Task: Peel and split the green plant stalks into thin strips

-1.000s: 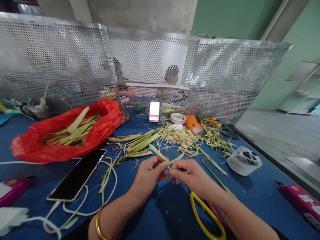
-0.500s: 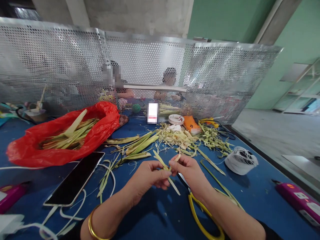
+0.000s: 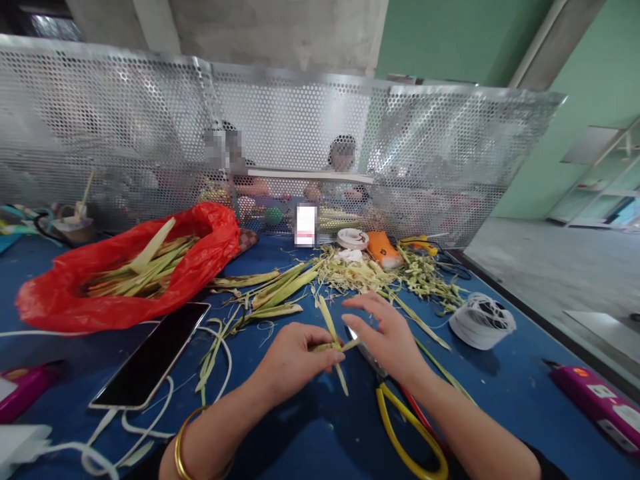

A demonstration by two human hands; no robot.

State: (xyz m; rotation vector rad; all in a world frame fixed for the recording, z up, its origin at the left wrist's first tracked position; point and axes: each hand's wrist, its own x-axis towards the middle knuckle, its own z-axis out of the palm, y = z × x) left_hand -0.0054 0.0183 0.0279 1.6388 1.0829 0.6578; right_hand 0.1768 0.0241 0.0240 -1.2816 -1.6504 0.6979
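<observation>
My left hand [image 3: 303,357] pinches some crossed, pale yellow-green leaf strips [image 3: 329,319] between thumb and fingers. One strip sticks up, another end points down below the thumb, and a short end juts to the right. Just right of them, my right hand [image 3: 377,333] is open, its thumb and fingers spread and holding nothing. Under that hand and wrist lie scissors with yellow handles [image 3: 395,427], red on the inside; their blades are partly covered by the hand. Longer leaf strips [image 3: 285,287] rest on the blue table beyond my hands.
A red plastic bag [image 3: 55,293] of leaves stands at left, near a phone [image 3: 153,357] with white cables. Scrap shreds [image 3: 355,273], tape [image 3: 353,239] and an orange packet [image 3: 383,250] lie at the back. White string [image 3: 483,321] and a magenta tool [image 3: 595,400] are at right.
My right hand has let go of the leaf strip and opened, drawing slightly right. The strips in my left hand have turned more upright.
</observation>
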